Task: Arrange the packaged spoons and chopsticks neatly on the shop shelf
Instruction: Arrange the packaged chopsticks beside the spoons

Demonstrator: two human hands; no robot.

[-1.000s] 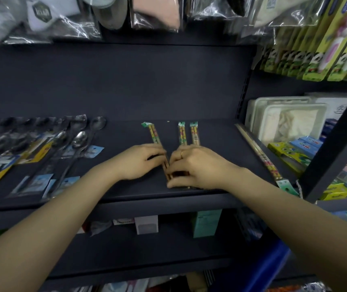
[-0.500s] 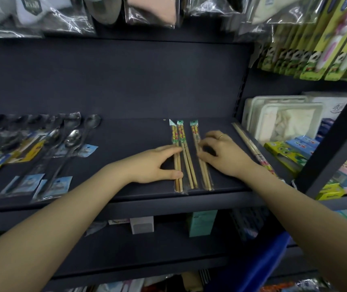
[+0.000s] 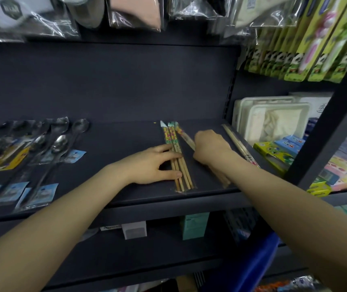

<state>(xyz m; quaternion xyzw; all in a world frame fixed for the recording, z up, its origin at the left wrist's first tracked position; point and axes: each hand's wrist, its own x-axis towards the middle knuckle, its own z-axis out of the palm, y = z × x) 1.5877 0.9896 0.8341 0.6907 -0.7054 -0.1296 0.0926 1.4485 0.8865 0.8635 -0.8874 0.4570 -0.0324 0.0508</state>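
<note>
Two packs of patterned wooden chopsticks lie side by side, pointing front to back, on the dark shelf. My left hand lies over their left edge, with forefinger and thumb pressed on them. A third chopstick pack lies tilted to their right, and my right hand is closed over its middle. Its lower end shows under my wrist. Packaged metal spoons lie in overlapping rows on the left part of the shelf.
One long chopstick pack lies along the shelf's right edge. White trays and small coloured boxes fill the neighbouring bay behind a dark upright post. Bagged goods hang above.
The two left packs now lie tight together under my left hand. My right hand has closed on the third pack and swung it to a slant, its near end further right.
</note>
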